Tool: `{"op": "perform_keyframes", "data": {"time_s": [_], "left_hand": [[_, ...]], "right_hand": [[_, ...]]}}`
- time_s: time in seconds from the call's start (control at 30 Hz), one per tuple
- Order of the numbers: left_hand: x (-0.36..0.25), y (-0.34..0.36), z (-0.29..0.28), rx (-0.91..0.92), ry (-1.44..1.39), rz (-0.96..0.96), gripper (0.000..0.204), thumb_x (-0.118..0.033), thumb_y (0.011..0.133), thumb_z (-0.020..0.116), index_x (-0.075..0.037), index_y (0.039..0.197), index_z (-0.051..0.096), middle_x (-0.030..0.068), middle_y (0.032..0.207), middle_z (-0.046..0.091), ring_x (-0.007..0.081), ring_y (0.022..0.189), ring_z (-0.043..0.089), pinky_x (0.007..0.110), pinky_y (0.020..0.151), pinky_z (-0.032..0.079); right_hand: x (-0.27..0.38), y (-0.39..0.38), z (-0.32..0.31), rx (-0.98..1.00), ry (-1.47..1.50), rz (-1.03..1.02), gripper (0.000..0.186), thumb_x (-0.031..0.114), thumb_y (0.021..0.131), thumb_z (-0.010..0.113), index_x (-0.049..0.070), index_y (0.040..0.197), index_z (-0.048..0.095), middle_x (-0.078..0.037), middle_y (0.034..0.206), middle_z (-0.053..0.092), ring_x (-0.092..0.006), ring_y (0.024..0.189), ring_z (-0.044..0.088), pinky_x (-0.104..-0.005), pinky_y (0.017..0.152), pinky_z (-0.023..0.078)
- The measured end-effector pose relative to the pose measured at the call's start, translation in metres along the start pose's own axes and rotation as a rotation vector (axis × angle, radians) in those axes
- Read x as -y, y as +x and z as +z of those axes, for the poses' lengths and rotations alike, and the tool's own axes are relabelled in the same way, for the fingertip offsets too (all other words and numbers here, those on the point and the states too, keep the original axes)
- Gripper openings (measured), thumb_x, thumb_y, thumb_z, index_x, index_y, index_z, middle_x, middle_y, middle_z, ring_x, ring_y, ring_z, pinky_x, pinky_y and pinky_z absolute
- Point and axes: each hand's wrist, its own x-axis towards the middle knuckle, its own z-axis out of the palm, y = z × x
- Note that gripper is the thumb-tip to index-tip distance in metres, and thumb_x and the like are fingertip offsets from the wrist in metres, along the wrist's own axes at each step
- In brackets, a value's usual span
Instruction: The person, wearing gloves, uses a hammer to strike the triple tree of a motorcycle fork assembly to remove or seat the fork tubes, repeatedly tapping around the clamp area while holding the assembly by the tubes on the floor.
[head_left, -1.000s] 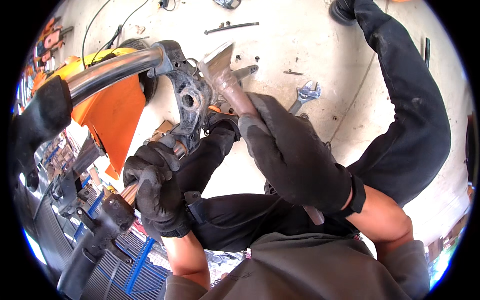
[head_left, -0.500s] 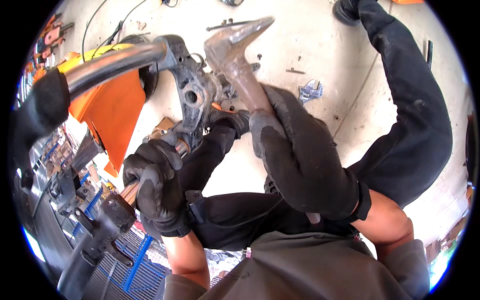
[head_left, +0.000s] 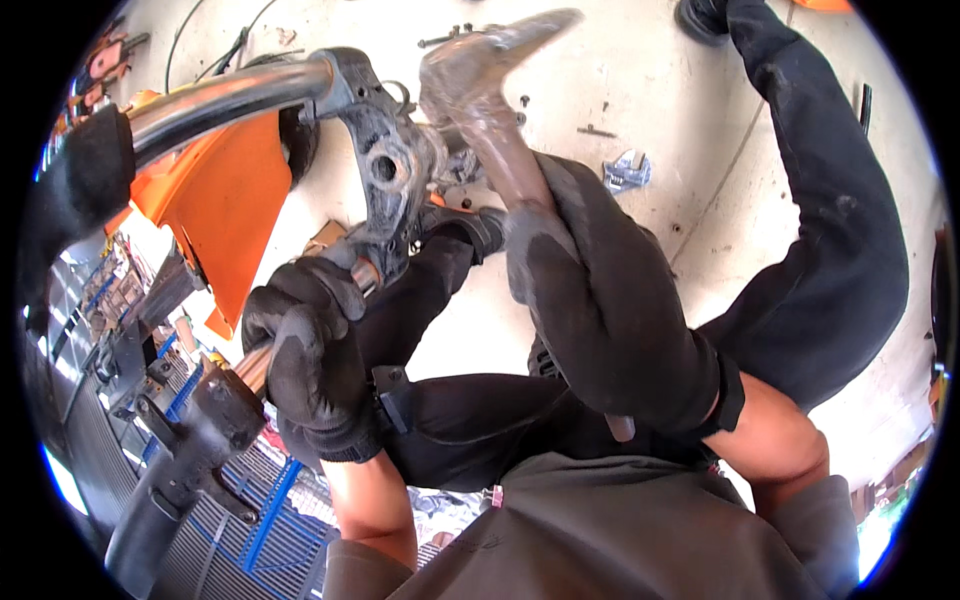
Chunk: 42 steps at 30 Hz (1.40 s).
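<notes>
My right hand [head_left: 605, 300], in a dark work glove, is closed around the brown handle of a hammer [head_left: 515, 170]. Its worn metal head, with a long pointed end, is raised just right of a black fork clamp [head_left: 385, 165]. My left hand [head_left: 315, 335], gloved too, wraps round the shiny tube of a fork leg [head_left: 368, 275] below that clamp. Farther down, the tube enters a black lower fork leg [head_left: 225, 410]. A second chrome fork tube [head_left: 235, 95] runs left from the clamp's top into a black sleeve. The glove hides part of the gripped tube.
An orange panel [head_left: 225, 195] stands behind the fork at left. On the pale floor lie an adjustable wrench [head_left: 627, 172], a small bolt [head_left: 597, 132] and other loose parts. A blue-framed rack [head_left: 265, 520] is at lower left. My dark-trousered leg [head_left: 850, 220] stretches out right.
The hammer head has moved a little to the right and away from the clamp. Both hands keep their holds. The whole view has shifted slightly.
</notes>
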Motion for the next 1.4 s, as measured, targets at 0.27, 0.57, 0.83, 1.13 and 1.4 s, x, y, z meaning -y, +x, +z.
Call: {"op": "perform_keyframes", "data": {"time_s": [0.27,0.57,0.83,1.13,1.4], "left_hand": [[0.001,0.003,0.0,-0.048,-0.039,0.013,0.023,-0.023,0.086,0.062,-0.009,0.074,0.047,0.0052,0.066,0.044,0.0214,0.067,0.047,0.043,0.083,0.042],[0.002,0.0,-0.002,0.025,-0.004,0.027,0.028,-0.022,0.092,0.053,-0.011,0.07,0.041,0.004,0.067,0.039,0.0194,0.067,0.043,0.044,0.094,0.041],[0.0,-0.004,-0.001,-0.031,-0.027,0.001,0.023,-0.021,0.085,0.062,-0.009,0.073,0.047,0.0062,0.067,0.045,0.0231,0.069,0.05,0.046,0.088,0.043],[0.001,0.003,0.003,-0.033,-0.037,0.023,0.025,-0.022,0.086,0.062,-0.01,0.073,0.045,0.0055,0.067,0.044,0.0215,0.067,0.047,0.041,0.077,0.042],[0.0,-0.002,0.002,-0.034,-0.017,0.008,0.023,-0.021,0.087,0.06,-0.01,0.073,0.045,0.0052,0.066,0.042,0.0214,0.067,0.046,0.039,0.07,0.038]], "right_hand": [[0.004,0.005,-0.005,-0.045,0.004,-0.051,0.025,0.014,0.101,0.044,-0.001,0.119,0.052,-0.001,0.069,0.052,-0.0077,0.061,0.048,-0.0277,0.057,0.042],[0.01,0.005,-0.007,-0.078,0.014,-0.133,0.027,0.013,0.101,0.046,-0.002,0.122,0.051,-0.004,0.071,0.055,-0.0095,0.061,0.05,-0.0286,0.057,0.043],[0.001,0.005,-0.011,0.04,0.012,0.139,0.024,0.014,0.101,0.044,-0.001,0.117,0.053,-0.004,0.071,0.053,-0.01,0.061,0.048,-0.0284,0.057,0.042],[0.008,0.006,-0.01,-0.008,0.11,0.026,0.024,0.017,0.102,0.044,0.0,0.117,0.053,0.0,0.071,0.051,-0.0069,0.063,0.045,-0.0263,0.059,0.042],[-0.001,0.001,-0.006,0.005,0.023,0.014,0.023,0.016,0.101,0.047,0.001,0.117,0.053,-0.002,0.071,0.054,-0.0085,0.061,0.049,-0.0283,0.057,0.043]]}}
